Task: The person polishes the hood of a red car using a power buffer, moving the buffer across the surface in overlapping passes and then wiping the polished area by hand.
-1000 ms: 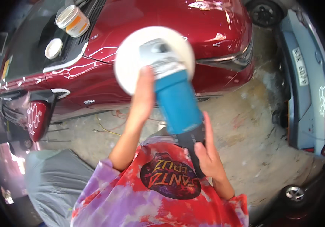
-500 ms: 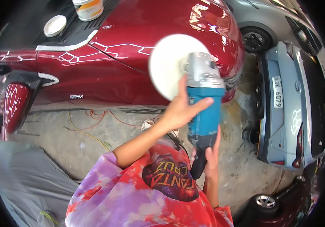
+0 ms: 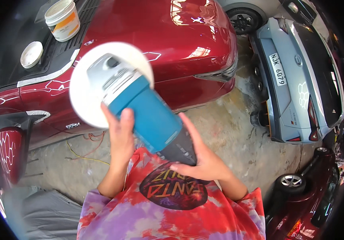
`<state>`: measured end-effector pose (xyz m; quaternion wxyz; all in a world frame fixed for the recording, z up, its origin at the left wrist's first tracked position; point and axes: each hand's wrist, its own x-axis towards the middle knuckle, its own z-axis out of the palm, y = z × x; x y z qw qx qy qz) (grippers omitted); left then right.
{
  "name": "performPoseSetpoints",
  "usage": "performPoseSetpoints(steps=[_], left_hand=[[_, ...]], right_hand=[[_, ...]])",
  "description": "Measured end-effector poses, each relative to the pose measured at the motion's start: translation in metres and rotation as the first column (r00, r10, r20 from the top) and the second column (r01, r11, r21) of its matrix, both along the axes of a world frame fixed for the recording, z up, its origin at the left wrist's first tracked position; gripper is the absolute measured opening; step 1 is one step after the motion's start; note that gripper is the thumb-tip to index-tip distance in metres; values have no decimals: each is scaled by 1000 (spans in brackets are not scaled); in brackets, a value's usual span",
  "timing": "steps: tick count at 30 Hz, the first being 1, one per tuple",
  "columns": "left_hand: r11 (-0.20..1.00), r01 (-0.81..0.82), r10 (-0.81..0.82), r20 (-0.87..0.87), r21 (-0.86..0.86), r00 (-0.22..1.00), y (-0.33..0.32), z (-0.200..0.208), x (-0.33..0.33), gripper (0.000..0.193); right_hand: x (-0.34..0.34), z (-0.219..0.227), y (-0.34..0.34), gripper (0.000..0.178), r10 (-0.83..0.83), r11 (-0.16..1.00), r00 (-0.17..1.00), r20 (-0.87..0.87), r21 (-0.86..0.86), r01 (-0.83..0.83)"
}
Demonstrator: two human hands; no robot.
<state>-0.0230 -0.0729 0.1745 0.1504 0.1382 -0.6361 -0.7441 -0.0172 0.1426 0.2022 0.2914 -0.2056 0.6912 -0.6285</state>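
Note:
Both my hands grip a blue car polisher (image 3: 150, 114) with a silver head and a dark rear handle. Its round white pad (image 3: 84, 94) overlaps the side of a glossy red car (image 3: 172, 52); I cannot tell whether the pad touches the paint. My left hand (image 3: 120, 136) holds the body just behind the silver head, thumb along the blue casing. My right hand (image 3: 202, 160) wraps the dark rear handle, with part of its fingers hidden underneath. The polisher is tilted, its head toward the far left.
A white tub with an orange label (image 3: 63, 22) and its lid (image 3: 32, 55) sit near the red car's windshield. The mirror (image 3: 10, 154) juts out at left. Cords (image 3: 86, 154) lie on the floor. A light blue car (image 3: 288, 92) stands right, a dark red one (image 3: 308, 200) lower right.
The polisher has swung left along the red car, and its head now tilts leftward. Both hands moved with it, keeping hold. My view has shifted too.

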Motion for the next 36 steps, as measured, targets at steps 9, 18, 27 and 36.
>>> performPoseSetpoints(steps=[9, 18, 27, 36], left_hand=[[878, 477, -474, -66, 41, 878, 95, -14, -100, 110], [867, 488, -485, 53, -102, 873, 91, -19, -86, 109], [991, 129, -129, -12, -23, 992, 14, -20, 1, 84], [972, 227, -231, 71, 60, 970, 66, -61, 17, 102]], right_hand=[[12, -20, 53, 101, -497, 857, 837, 227, -24, 515], [23, -45, 50, 96, -535, 811, 816, 220, -138, 569], [10, -58, 25, 82, -66, 963, 986, 150, -250, 102], [30, -107, 72, 91, -90, 982, 995, -51, -169, 80]])
